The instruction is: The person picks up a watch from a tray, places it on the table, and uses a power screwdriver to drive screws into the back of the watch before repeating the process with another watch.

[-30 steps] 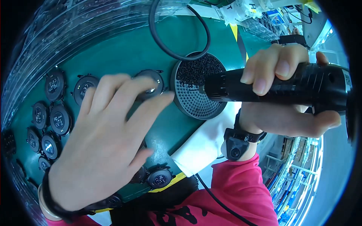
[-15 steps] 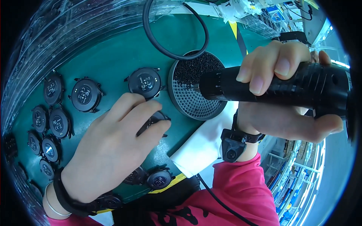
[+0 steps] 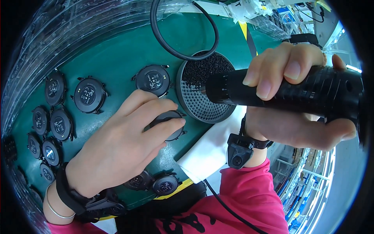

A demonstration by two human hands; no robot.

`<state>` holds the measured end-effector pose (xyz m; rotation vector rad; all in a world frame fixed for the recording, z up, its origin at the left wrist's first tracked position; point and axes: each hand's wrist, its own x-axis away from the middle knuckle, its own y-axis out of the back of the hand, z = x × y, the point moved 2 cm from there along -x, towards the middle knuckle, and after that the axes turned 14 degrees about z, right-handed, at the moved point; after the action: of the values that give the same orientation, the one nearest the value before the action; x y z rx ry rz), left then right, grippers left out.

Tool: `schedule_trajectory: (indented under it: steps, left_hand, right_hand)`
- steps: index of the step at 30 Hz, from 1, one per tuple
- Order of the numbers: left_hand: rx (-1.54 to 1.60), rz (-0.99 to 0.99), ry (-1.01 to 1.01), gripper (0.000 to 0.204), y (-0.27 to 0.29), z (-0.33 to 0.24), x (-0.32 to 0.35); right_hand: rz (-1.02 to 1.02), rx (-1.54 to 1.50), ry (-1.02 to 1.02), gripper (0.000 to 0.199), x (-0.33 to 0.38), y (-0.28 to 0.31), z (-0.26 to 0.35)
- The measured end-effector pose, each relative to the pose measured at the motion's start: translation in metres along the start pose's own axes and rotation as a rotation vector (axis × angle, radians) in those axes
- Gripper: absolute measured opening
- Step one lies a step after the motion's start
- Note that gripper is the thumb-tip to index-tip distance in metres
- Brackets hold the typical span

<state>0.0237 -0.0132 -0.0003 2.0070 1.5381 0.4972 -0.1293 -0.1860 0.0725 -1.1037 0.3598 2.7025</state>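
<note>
My left hand (image 3: 124, 144) lies on the green work mat (image 3: 117, 50), its fingers closed over a round black watch case (image 3: 170, 125) just left of a round grey tray (image 3: 198, 103) of small black screws. My right hand (image 3: 290, 99) grips a thick black electric screwdriver (image 3: 288, 91) held level, its tip pointing left over the screw tray. Another black watch case (image 3: 152, 80) rests face down just above my left fingers.
Several more black watch cases (image 3: 58, 117) lie in rows at the mat's left, two (image 3: 165, 184) near its front edge. A black cable loop (image 3: 183, 35) lies behind the tray. A white cloth (image 3: 210, 150) hangs at the mat's front. Shelving stands to the right.
My left hand slid down and right, off the upper watch cases, and closed on the case beside the screw tray. The screwdriver stayed over the tray.
</note>
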Motion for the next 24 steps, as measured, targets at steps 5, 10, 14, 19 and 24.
schedule_trajectory:
  steps: [5, 10, 14, 19, 24]
  left_hand:
    - [0.039, -0.009, -0.018, 0.047, -0.001, 0.005, 0.001]
    - [0.055, -0.035, -0.035, 0.044, -0.002, 0.005, 0.002]
    - [0.052, -0.037, -0.053, 0.044, -0.001, 0.004, 0.001]
    - [0.048, -0.04, -0.05, 0.044, -0.003, 0.008, 0.002]
    - [0.024, -0.059, -0.065, 0.041, -0.005, 0.011, 0.004]
  right_hand:
    - [0.02, -0.011, -0.006, 0.095, 0.002, 0.002, 0.002]
    - [0.044, -0.019, -0.013, 0.095, 0.004, -0.009, 0.015]
    - [0.058, -0.007, -0.021, 0.096, 0.001, -0.014, 0.009]
    - [0.069, -0.023, -0.02, 0.096, 0.003, -0.015, -0.002]
    - [0.091, -0.032, -0.03, 0.096, 0.005, -0.012, 0.005]
